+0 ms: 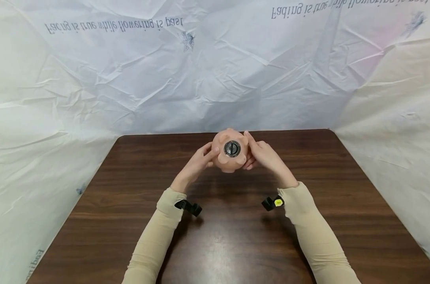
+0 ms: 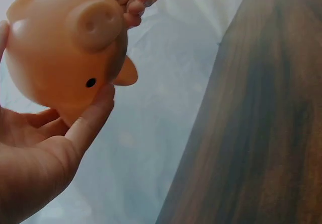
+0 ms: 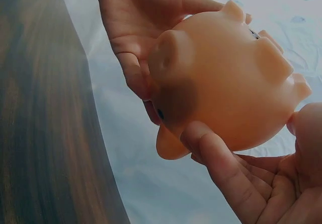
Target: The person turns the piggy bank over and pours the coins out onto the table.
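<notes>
A pink piggy bank (image 1: 220, 152) is held up over the far part of the table, its underside turned toward the head camera. Four stubby feet ring a dark round plug (image 1: 232, 148) with a slot across it. My left hand (image 1: 200, 159) grips the bank's left side, thumb on the belly. On the opposite side my right hand (image 1: 264, 156) holds it with the fingers spread round the body. In the left wrist view the snout (image 2: 98, 25) and one black eye (image 2: 90, 82) show. An ear (image 3: 170, 144) sticks out below in the right wrist view.
The dark wooden table (image 1: 129, 221) reaches back to a wrinkled white sheet (image 1: 200, 79) with printed lettering, which also hangs at both sides. Black wrist cameras (image 1: 189, 207) sit on both cream sleeves (image 1: 152, 244).
</notes>
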`<action>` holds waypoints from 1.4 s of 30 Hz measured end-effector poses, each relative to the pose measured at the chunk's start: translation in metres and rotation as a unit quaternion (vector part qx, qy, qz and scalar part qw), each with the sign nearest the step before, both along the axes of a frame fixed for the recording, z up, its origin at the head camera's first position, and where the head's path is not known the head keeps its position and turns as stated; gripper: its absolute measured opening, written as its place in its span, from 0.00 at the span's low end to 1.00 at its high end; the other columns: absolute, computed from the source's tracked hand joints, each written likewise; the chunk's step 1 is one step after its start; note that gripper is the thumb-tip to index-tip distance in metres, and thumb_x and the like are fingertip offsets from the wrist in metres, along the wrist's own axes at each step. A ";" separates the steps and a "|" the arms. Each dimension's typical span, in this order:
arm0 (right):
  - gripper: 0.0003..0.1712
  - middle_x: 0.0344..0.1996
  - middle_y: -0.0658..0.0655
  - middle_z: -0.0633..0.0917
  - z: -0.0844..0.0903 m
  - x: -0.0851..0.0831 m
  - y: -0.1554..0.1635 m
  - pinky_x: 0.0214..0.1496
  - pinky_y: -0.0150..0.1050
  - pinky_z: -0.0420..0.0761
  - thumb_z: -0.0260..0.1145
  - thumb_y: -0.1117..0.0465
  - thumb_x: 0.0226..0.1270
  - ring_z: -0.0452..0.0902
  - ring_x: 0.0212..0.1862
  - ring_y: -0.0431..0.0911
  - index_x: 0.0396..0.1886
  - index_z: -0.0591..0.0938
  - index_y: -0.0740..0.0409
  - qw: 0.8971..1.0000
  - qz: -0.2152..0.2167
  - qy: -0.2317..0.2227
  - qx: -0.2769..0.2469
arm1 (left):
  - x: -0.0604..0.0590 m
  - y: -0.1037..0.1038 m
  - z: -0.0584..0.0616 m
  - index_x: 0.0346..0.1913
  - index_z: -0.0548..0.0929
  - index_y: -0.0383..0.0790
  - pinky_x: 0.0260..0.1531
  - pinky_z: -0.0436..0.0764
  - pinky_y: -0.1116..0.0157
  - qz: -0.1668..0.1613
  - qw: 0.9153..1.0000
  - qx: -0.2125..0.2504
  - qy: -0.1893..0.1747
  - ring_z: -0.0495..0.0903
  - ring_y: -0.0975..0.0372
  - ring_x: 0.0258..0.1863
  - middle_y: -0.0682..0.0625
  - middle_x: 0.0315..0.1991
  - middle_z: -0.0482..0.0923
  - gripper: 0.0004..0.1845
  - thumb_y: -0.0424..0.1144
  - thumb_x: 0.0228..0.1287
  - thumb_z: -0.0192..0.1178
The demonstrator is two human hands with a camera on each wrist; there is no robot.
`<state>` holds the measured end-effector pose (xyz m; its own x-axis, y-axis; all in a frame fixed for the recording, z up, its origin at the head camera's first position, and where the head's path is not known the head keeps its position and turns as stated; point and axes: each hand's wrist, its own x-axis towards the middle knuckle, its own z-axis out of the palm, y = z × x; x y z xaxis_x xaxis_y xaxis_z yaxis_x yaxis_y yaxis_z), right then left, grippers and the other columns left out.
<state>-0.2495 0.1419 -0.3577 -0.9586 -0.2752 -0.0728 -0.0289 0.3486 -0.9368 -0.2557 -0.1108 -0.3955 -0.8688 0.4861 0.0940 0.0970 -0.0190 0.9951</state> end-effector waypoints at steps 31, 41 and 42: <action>0.24 0.51 0.62 0.85 0.041 0.012 0.027 0.47 0.35 0.85 0.59 0.48 0.79 0.84 0.49 0.51 0.60 0.82 0.61 0.977 -0.067 0.203 0.015 | 0.008 0.018 -0.013 0.74 0.65 0.37 0.50 0.83 0.53 0.042 0.996 0.078 -0.020 0.79 0.54 0.55 0.38 0.65 0.71 0.47 0.62 0.60 0.68; 0.19 0.44 0.50 0.88 0.055 0.042 0.011 0.35 0.35 0.80 0.65 0.46 0.74 0.84 0.38 0.44 0.55 0.86 0.52 0.949 -0.077 0.298 0.069 | 0.008 0.010 -0.008 0.73 0.66 0.39 0.51 0.84 0.56 0.056 0.993 0.103 -0.026 0.80 0.54 0.55 0.38 0.63 0.72 0.41 0.58 0.65 0.66; 0.19 0.44 0.50 0.88 0.055 0.044 0.009 0.35 0.35 0.80 0.65 0.47 0.73 0.84 0.37 0.43 0.54 0.86 0.52 0.947 -0.075 0.304 0.074 | 0.007 0.010 -0.007 0.73 0.66 0.39 0.51 0.84 0.57 0.057 0.993 0.104 -0.026 0.80 0.54 0.55 0.38 0.63 0.72 0.42 0.58 0.65 0.66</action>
<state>-0.2054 0.1512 -0.3022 -0.8630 -0.1627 0.4783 -0.4874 0.5171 -0.7036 -0.2483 -0.1008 -0.4030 -0.9231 0.3598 0.1359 0.0588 -0.2173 0.9743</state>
